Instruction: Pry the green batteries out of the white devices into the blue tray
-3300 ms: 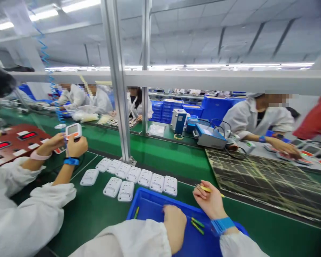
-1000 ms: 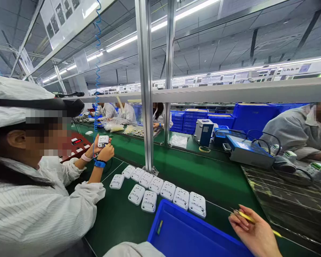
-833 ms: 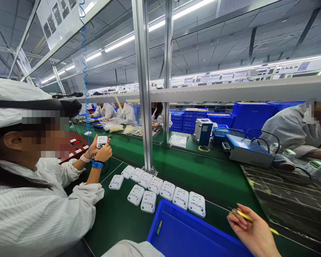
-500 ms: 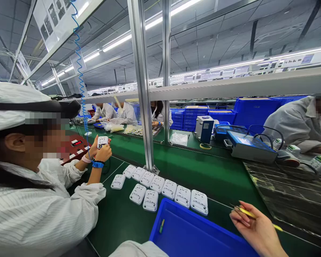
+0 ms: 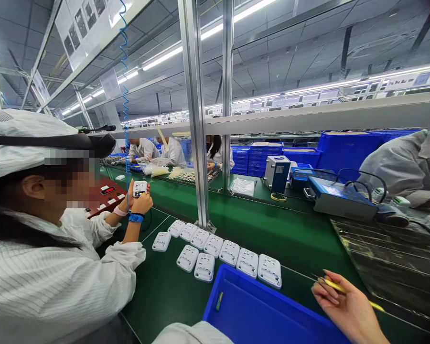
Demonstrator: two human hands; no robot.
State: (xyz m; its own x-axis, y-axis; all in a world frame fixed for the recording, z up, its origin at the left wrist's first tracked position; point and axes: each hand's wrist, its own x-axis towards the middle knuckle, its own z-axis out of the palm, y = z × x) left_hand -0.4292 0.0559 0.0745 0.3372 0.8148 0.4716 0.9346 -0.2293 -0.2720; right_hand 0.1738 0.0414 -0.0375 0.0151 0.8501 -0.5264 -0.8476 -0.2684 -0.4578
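At the lower right, my right hand (image 5: 346,303) is closed around a pair of yellow tweezers (image 5: 335,285), their thin dark tips pointing left over the green bench. Just left of this hand is a blue tray (image 5: 218,291) with a small yellow-green piece (image 5: 219,301) inside it. White plastic housings (image 5: 269,271) lie in rows behind the tray and to its left; the nearest is apart from my hand. A pale sleeve (image 5: 193,333) shows at the bottom edge, but my left hand is out of view.
On the left a co-worker holds a white housing (image 5: 140,187) in both hands near a red device (image 5: 107,191). A metal post (image 5: 195,119) rises from the green bench. Blue-topped boxes (image 5: 344,196) and a dark mat (image 5: 383,267) are at the right, near another person.
The whole view has shifted slightly, so things appear a little further right. My right hand keeps the same grip on the tweezers.
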